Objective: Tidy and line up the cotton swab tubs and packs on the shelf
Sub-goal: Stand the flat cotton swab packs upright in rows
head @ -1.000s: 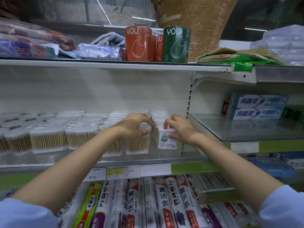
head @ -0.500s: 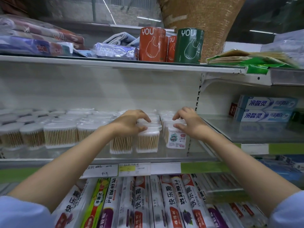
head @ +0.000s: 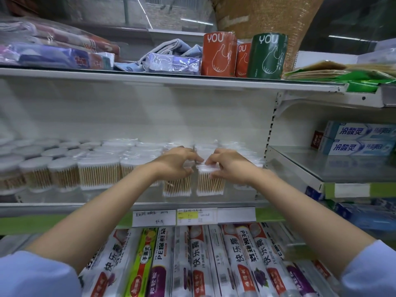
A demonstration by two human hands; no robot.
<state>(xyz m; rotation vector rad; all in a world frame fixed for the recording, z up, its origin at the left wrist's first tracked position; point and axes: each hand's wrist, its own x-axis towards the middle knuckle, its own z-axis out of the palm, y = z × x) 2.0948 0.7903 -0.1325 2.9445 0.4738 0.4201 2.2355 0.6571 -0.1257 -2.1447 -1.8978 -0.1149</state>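
Note:
Clear packs and round tubs of wooden cotton swabs (head: 98,175) fill the middle shelf (head: 85,205) in rows. Two front packs stand a little ahead of the row. My left hand (head: 175,162) grips the top of the left front swab pack (head: 176,187), fingers curled over it. My right hand (head: 227,165) grips the right front swab pack (head: 211,186), thumb on its face and fingers over the top. Both hands almost touch. The small labelled pack at the far right is hidden behind my right wrist.
A perforated upright (head: 271,133) bounds the swab shelf on the right, with a glass shelf of toothpaste boxes (head: 357,139) beyond. Bag rolls (head: 218,54) and folded cloths sit on the shelf above. Cling film boxes (head: 199,262) fill the shelf below. Price tags (head: 194,216) line the edge.
My right hand moved left from the small labelled pack onto the right front swab pack. My left hand shifted from that pack to the one on its left.

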